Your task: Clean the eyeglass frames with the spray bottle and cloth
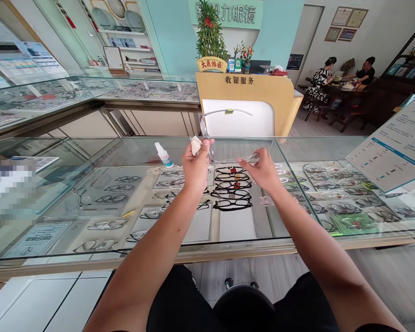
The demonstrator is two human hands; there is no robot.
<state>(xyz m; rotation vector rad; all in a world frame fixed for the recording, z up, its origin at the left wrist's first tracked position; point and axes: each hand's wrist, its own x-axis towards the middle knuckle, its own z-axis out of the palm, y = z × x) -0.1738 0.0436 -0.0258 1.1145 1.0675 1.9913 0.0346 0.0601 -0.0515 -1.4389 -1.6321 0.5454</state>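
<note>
A pair of clear-framed eyeglasses point(203, 125) is held up over the glass counter, front turned sideways. My left hand point(196, 167) is closed on the front of the frame and also pinches a small crumpled cream cloth point(195, 145). One temple of the eyeglasses, with a yellow tag point(229, 111), stretches out to the right above. My right hand point(263, 169) has its fingers closed on the other clear temple, toward its end. A white spray bottle point(164, 156) with a blue label stands on the counter, left of my left hand.
Beneath the glass counter top point(193, 247) lie several dark-framed glasses point(232, 193) in a column. More frames fill trays on both sides. A printed sign point(394, 143) leans at the right. Beyond stands a wooden cashier desk point(287, 99); two people sit at a far table.
</note>
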